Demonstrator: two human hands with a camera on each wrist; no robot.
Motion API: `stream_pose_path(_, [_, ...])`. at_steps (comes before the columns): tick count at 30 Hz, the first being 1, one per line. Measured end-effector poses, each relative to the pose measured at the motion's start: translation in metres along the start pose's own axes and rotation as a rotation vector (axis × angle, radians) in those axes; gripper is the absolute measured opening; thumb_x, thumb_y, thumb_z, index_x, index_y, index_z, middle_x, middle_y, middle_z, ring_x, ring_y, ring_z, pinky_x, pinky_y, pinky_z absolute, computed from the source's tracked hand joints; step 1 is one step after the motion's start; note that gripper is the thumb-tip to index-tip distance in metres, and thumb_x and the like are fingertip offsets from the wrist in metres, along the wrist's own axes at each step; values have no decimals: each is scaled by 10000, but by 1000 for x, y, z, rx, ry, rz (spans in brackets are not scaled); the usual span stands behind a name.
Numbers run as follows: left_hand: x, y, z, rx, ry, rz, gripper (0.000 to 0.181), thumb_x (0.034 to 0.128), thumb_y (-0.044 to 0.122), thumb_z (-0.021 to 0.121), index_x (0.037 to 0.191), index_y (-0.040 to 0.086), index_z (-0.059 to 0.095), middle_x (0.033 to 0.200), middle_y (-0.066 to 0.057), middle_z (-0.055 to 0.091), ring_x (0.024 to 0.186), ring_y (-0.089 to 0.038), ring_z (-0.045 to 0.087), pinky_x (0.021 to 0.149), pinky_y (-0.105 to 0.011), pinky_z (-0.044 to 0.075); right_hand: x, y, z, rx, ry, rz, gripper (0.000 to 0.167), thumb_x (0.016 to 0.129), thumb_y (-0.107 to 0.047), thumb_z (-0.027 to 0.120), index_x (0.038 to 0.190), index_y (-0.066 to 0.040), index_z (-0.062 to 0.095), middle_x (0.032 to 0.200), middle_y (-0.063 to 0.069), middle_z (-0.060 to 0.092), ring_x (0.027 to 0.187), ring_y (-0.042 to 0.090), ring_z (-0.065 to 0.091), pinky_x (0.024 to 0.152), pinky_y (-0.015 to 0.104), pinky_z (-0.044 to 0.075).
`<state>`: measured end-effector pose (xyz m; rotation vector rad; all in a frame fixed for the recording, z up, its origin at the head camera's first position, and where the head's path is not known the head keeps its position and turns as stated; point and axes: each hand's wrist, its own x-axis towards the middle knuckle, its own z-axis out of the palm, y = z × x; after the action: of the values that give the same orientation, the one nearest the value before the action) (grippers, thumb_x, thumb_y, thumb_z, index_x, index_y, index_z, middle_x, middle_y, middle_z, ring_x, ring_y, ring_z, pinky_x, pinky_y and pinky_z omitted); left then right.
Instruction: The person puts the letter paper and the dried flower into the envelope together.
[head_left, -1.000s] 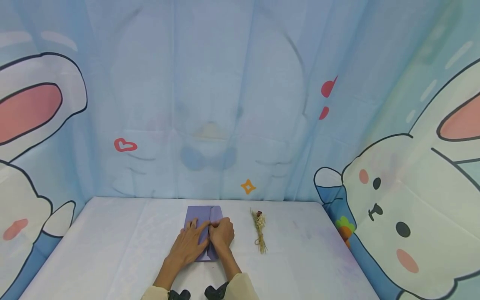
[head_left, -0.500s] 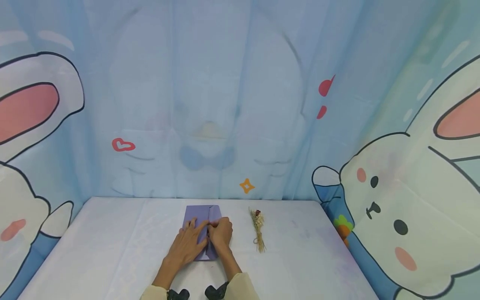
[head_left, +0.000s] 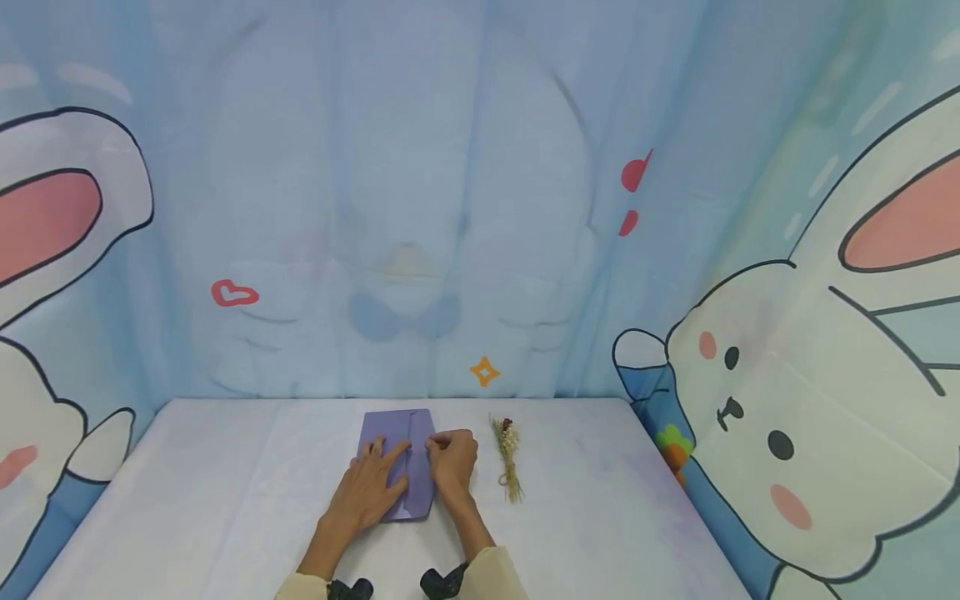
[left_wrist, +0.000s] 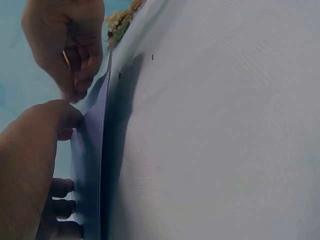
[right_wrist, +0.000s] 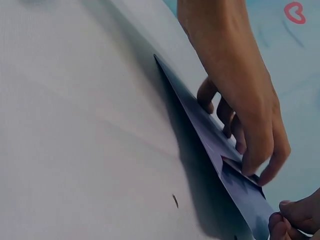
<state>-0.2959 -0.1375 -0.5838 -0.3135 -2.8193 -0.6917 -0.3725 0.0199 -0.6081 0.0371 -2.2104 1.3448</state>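
Note:
A flat purple envelope of folded paper (head_left: 372,429) lies on the white table, a lengthwise flap seam showing on its right half. My left hand (head_left: 367,487) rests on it with fingers spread and the thumb by the seam. Close to the envelope's right edge is my right hand (head_left: 453,462), its thumb and forefinger brought together. In the right wrist view the right hand's fingertips (right_wrist: 280,220) are beside the paper, and a small gap shows under the flap (right_wrist: 240,167) near the left hand. Whether anything is between those right fingertips cannot be made out.
To the right of the envelope lies a tied bunch of dried flowers (head_left: 508,458). The white cloth-covered table (head_left: 247,467) runs back to a blue curtain (head_left: 405,167) printed with rabbits. A small dark speck (right_wrist: 175,201) is on the cloth.
My right hand has moved rightward from the seam to the envelope's right edge. The flap now looks flatter along the seam. My left hand stays on the envelope while the view shifts slightly.

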Motion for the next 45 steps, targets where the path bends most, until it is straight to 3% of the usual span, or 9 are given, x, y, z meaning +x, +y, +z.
stream_pose_path(3, [-1,0,2,-5,-2,2,526,1027,321,626,1535,184,627,1564,-307,549,1435,-501,535,1073,-650,500,2,5,-8,49,24,-12,29,828,8,868,833,-10,846,677,69,770,557,141,676,551,298,537])
stream_pose_path(7, [-1,1,2,-11,7,10,521,1020,319,630,1523,185,635,1554,-311,558,1426,-506,542,1065,-656,504,5,-9,-27,55,69,21,38,816,33,861,841,25,834,690,105,772,573,172,690,589,349,565])
stream_pose_path(10, [-2,3,1,-9,17,13,516,1014,319,635,1512,188,643,1543,-308,568,1414,-505,552,1047,-654,516,8,-22,-39,8,78,90,73,800,74,855,866,62,825,704,138,770,596,202,702,618,385,579])
stream_pose_path(14, [-2,4,0,-13,12,9,518,1019,317,634,1522,190,638,1548,-307,562,1420,-500,549,1041,-647,519,11,-23,-50,-32,100,156,100,815,63,876,902,58,827,724,132,767,629,206,703,652,387,583])
stream_pose_path(21, [-3,3,-3,-24,0,3,534,1026,314,624,1543,178,624,1569,-316,544,1451,-506,524,1078,-649,493,14,-14,-68,-18,167,196,150,824,54,882,961,78,826,765,158,777,653,247,728,672,426,613])
stream_pose_path(28, [-4,2,-5,-32,-8,9,537,1024,308,629,1544,174,619,1571,-331,537,1458,-525,515,1066,-668,501,17,2,-82,-21,221,203,192,829,42,889,1006,86,827,792,175,783,664,255,744,662,377,615])
stream_pose_path(33, [-5,2,-5,-32,-13,11,531,1026,307,625,1541,175,623,1569,-331,537,1455,-525,516,1057,-671,505,18,9,-92,-24,253,208,196,817,44,901,993,88,826,787,180,787,665,280,747,703,431,618])
stream_pose_path(45, [-5,0,-1,-21,-1,32,528,1018,309,619,1530,178,626,1555,-325,546,1438,-526,522,1036,-669,511,24,17,-110,-47,280,250,201,832,4,902,1013,58,832,847,205,799,746,329,759,764,493,614])
